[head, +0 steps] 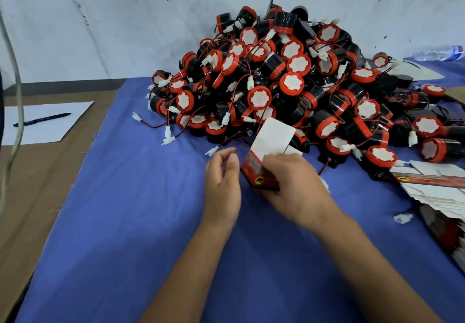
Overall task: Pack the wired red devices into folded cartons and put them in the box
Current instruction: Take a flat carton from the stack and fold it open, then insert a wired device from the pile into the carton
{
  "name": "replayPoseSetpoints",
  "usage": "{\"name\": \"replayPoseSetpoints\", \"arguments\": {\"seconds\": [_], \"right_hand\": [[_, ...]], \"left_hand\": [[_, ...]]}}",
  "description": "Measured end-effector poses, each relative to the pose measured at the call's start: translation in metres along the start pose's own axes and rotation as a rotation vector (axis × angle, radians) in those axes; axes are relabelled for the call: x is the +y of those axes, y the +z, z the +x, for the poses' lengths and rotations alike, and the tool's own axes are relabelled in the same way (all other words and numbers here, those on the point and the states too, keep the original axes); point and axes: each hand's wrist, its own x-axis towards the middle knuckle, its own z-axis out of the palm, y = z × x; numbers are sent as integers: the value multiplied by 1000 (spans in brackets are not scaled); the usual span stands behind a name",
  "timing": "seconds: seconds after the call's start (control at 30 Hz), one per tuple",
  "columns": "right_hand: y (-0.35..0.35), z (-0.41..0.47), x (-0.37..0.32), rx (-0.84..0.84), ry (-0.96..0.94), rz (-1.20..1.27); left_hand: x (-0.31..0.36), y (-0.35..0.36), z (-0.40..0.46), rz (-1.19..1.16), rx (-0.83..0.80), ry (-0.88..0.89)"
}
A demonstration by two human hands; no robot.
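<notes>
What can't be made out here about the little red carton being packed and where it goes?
- Inside of the small red printed carton, head view: the right hand covers it, so whether a device is inside cannot be told.
- Stack of flat white-and-red cartons: cut off by the right edge.
- Destination box: not in view.
- Left hand: blurred, seemingly holding nothing.

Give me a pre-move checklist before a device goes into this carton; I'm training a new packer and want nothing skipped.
1. Carton gripped: ok, the right hand holds it.
2. Top flap open: ok, it stands up, white inside showing.
3. Left hand free to pick a device: ok, it holds nothing, fingers loosely curled beside the carton.
4. Devices within easy view: ok, the pile of red devices lies just behind the carton on the blue cloth.
5. Carton bottom closed: cannot tell, hidden by the hand.
6. Box for packed cartons: cannot tell, none in view; flat cartons lie to the right.
</notes>
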Motion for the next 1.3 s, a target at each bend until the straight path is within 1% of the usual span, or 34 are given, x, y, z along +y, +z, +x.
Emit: {"name": "replayPoseSetpoints", "arguments": {"seconds": [0.03,0.1,0.13,0.17,0.23,0.3,0.37,0.43,0.47,0.57,0.6,0.63,0.67,0.7,0.73,0.77,0.8,0.83,0.87,0.9,0.93,1.0,1.03,1.1,1.17,1.23,1.3], "right_hand": [[4,2,-8,-23,-48,-132],[16,3,-26,-132,-99,-299],[23,2,-32,-178,-116,-332],[26,3,-38,-202,-130,-352],[25,0,-41,-206,-142,-325],[18,-3,-36,-155,-159,-154],[13,-5,-29,12,-194,10],[10,-5,-23,196,-218,83],[9,-5,-20,233,-211,92],[7,-5,-13,179,-229,105],[6,-6,-12,221,-224,193],[3,-6,-10,316,-179,341],[-1,-4,-8,445,-101,474],[-3,-2,-2,574,-2,533],[-4,2,7,654,105,481],[-3,5,20,640,221,325],[0,7,30,520,323,138],[5,9,39,335,376,5],[12,9,45,191,381,-41],[18,8,47,135,361,-36],[22,8,46,158,324,-23],[24,7,43,282,243,0],[23,7,40,311,205,28],[24,8,34,283,120,94],[28,7,31,237,61,113],[31,9,30,211,76,86],[34,14,30,196,112,-6]], "left_hand": [[1,-6,3,11,-46,38],[1,-13,6,-12,-195,41],[0,-14,6,15,-239,37],[-2,-14,5,60,-247,44],[-4,-12,5,150,-165,81],[-5,-14,7,213,-62,143],[-6,-17,9,249,6,212],[-6,-18,10,317,37,275],[-6,-17,9,359,28,300],[-7,-13,4,437,-48,339],[-8,-12,4,463,-56,347],[-9,-12,4,503,-46,357],[-10,-12,5,540,-28,359],[-10,-13,6,559,-12,352],[-10,-13,6,562,-4,339],[-10,-12,6,560,-1,327],[-10,-12,6,559,0,319],[-10,-12,6,559,0,316],[-10,-12,6,561,1,321],[-11,-12,6,566,12,329],[-11,-13,6,577,34,335],[-11,-14,6,617,107,337],[-12,-15,7,641,153,338],[-13,-15,8,686,238,332],[-13,-14,9,693,277,322],[-13,-12,9,673,267,328],[-13,-12,9,656,259,340]]}}
